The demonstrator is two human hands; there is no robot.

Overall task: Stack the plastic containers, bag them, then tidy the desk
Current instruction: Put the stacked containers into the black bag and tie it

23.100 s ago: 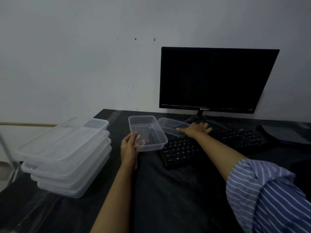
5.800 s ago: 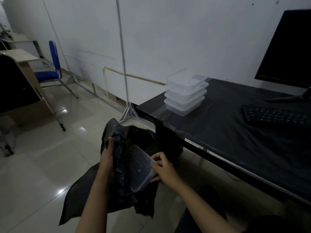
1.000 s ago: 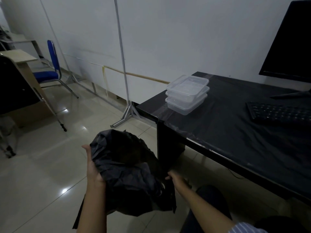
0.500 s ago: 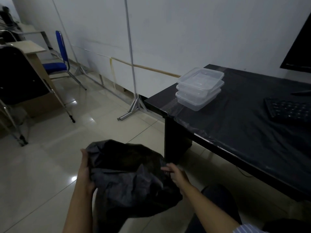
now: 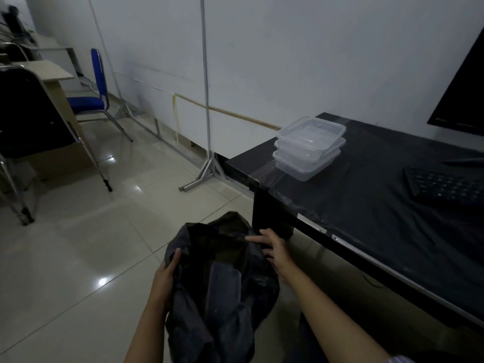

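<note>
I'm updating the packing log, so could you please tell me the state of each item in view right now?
Black plastic bag: mouth held open, off the desk.
Clear container inside the bag: bagged, partly visible.
Stack of clear plastic containers: on the desk corner, unbagged.
Left hand: gripping the bag's rim.
Right hand: at the bag's opposite rim.
Black monitor: screen dark.

The bag (image 5: 222, 281) is thin, crinkled black plastic (faintly shiny); the containers (image 5: 309, 148) are clear, smooth plastic. A matt black sheet covers the desk (image 5: 366, 205). The floor (image 5: 78, 258) tiles are glossy.
</note>
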